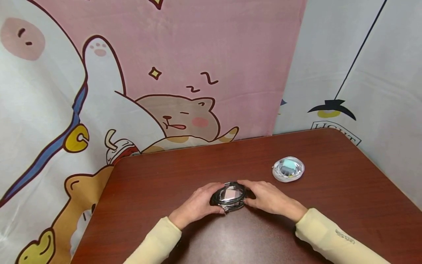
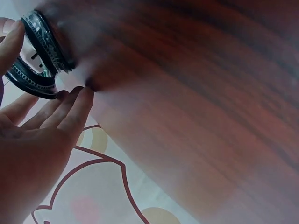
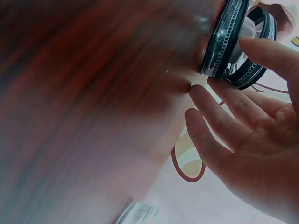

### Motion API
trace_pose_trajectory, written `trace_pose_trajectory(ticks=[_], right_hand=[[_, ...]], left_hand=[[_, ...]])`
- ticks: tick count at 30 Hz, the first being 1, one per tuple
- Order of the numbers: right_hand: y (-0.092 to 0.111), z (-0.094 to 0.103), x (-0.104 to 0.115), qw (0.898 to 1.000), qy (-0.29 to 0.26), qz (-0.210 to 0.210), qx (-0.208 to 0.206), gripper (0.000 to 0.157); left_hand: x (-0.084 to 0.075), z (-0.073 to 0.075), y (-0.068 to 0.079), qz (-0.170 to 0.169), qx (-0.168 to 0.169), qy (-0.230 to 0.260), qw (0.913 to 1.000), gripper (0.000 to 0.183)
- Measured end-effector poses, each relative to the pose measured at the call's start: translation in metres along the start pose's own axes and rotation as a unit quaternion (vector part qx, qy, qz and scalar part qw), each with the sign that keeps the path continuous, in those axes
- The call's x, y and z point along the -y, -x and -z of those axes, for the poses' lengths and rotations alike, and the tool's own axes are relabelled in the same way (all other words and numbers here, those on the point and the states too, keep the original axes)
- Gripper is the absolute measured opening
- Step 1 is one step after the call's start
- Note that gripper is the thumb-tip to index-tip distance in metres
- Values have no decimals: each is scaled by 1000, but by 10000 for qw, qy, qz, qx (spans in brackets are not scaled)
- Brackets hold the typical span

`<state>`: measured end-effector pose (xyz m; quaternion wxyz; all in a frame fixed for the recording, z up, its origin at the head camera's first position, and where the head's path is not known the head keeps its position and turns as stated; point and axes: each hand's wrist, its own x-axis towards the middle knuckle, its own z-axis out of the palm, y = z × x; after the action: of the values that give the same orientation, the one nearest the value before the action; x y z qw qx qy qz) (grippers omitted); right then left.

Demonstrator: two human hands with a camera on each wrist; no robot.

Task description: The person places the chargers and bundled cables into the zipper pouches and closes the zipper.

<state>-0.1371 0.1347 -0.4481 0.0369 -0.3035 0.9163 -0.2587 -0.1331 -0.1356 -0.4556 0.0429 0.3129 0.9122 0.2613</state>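
Observation:
A round, clear pouch with black zipper trim point(image 1: 229, 196) sits low at the middle of the table, between both hands. Its two zippered rims stand apart in the wrist views, and something pale pink shows inside. From the left side my left hand point(image 1: 200, 201) holds it, thumb at the near edge and fingers at the far edge. My right hand point(image 1: 267, 197) holds the opposite side in the same way. In the right wrist view, the thumb of the right hand point(image 3: 252, 126) lies against one rim, while its fingertips reach the pouch's lower edge.
A similar round clear pouch with white trim point(image 1: 288, 169) lies farther back on the right, with teal and grey things inside. The brown wooden table point(image 1: 184, 165) ends at the back against a printed cartoon curtain point(image 1: 250, 66).

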Motion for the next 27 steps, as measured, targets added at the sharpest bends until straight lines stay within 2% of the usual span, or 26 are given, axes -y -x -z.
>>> trace_pose_trajectory(ticks=[19,27], right_hand=[[2,-2,0,9999,-84,135,-49,58],[3,-3,1,9999,-57,125,-59,58]], left_hand=[[-12,-8,-5,625,-440,-563,9955,64],[-14,-9,-8,555,-623,-590,9948,59]])
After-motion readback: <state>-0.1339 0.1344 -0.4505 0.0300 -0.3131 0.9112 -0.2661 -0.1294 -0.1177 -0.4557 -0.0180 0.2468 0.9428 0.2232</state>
